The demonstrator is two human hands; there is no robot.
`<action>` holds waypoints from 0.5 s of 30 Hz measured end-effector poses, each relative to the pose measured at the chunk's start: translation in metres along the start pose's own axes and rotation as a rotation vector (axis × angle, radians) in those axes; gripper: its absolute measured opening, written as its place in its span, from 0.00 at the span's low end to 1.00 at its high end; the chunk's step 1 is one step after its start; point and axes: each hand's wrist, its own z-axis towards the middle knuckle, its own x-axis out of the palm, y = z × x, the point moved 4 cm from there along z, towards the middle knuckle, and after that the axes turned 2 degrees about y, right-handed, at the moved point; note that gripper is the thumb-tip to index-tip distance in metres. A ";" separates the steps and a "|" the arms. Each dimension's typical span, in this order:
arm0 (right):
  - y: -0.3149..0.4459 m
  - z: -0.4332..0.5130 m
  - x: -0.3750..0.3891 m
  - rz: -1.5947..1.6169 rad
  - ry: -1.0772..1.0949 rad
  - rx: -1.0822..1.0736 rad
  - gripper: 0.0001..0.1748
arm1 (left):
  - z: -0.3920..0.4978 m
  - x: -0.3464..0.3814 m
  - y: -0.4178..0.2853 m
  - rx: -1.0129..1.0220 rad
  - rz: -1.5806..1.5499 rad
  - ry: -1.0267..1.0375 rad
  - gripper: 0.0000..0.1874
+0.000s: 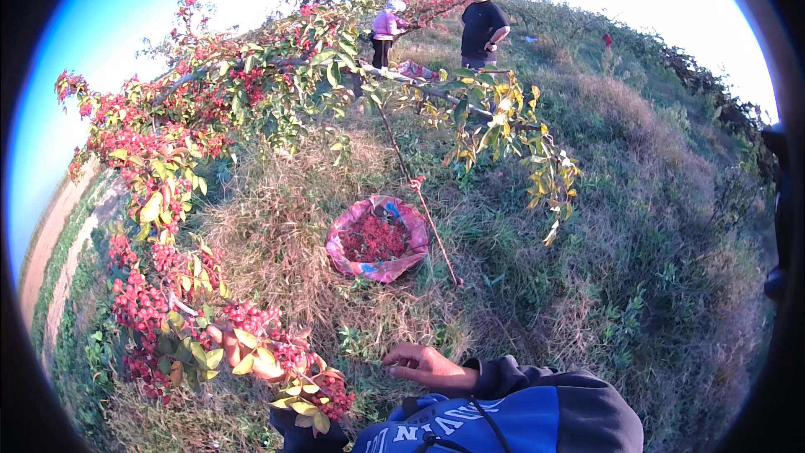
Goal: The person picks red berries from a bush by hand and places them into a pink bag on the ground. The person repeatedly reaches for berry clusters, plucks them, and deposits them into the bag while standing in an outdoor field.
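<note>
A fruiting branch with clusters of small red berries point(139, 299) and yellow-green leaves arches down the left side to just before me. My left hand point(267, 367) is wrapped around its low end, partly covered by leaves and berries. Bare-skinned and loosely curled, my right hand point(422, 366) hovers in front of my body, right of the branch tip. A small gap shows between its thumb and fingers, and I see nothing held there. On the grass beyond stands an open pink-red sack point(344, 265) with rolled edges, partly filled with picked red berries point(375, 236).
A knotted reddish cord point(435, 226) slants down from the upper bough point(402, 77) beside the sack. Farther back are a person in a dark shirt point(483, 28) and another in a pink jacket point(385, 26) by a berry tree. Dry grass point(270, 233) covers the slope.
</note>
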 end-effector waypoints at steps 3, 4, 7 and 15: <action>0.000 0.000 0.000 -0.039 0.011 -0.007 0.17 | 0.000 -0.001 -0.002 -0.001 -0.003 0.000 0.15; -0.002 0.000 0.001 -0.045 0.016 -0.010 0.17 | 0.000 -0.001 -0.002 0.001 0.000 0.000 0.15; -0.006 -0.001 0.002 -0.046 0.022 0.000 0.16 | -0.001 -0.004 -0.003 -0.007 -0.006 0.003 0.15; 0.015 0.014 -0.011 -0.142 -0.117 -0.159 0.12 | -0.008 -0.008 -0.004 -0.009 -0.021 0.008 0.15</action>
